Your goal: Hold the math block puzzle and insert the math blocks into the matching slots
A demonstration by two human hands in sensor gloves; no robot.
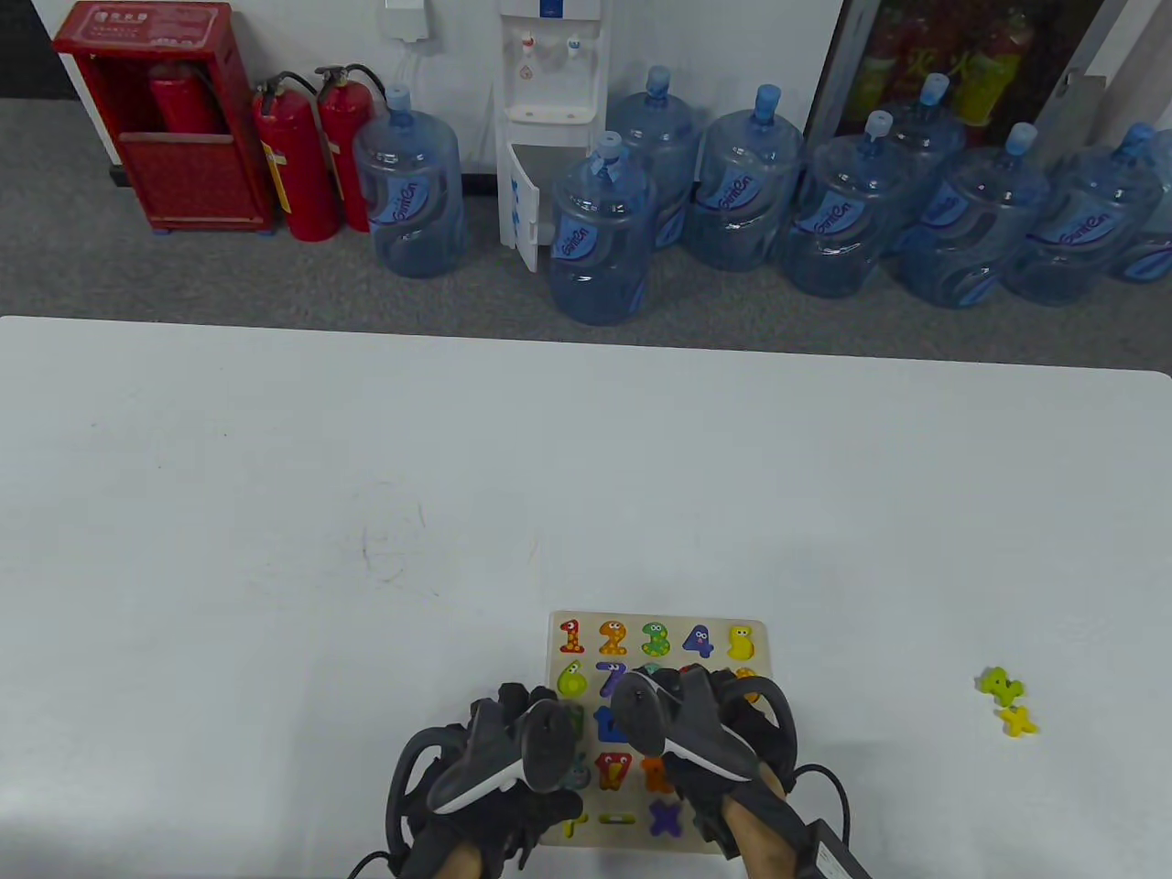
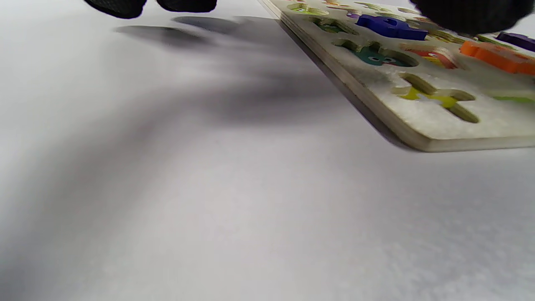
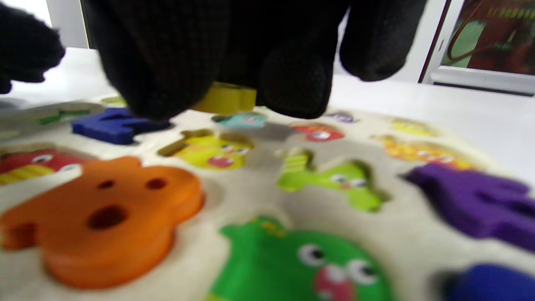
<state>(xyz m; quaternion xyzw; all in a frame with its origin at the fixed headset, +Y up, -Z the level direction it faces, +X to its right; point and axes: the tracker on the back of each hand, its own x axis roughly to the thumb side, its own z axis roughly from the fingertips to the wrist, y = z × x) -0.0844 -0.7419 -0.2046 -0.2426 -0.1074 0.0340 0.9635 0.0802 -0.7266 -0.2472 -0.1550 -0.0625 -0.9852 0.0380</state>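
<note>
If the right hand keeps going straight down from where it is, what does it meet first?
Probably the puzzle board. The right hand pinches a yellow block just above it, over the yellow-painted slot; exact alignment is unclear.

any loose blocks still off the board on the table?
Yes, two yellow-green loose blocks lie on the table well to the right of the puzzle board, touched by neither hand.

- This looks like an office or work room.
- A water machine (image 1: 548,119) stands at the top middle, with many big water jugs (image 1: 600,233) beside it.
- Red fire extinguishers (image 1: 298,160) stand upper left on gray carpet (image 1: 73,256).
</note>
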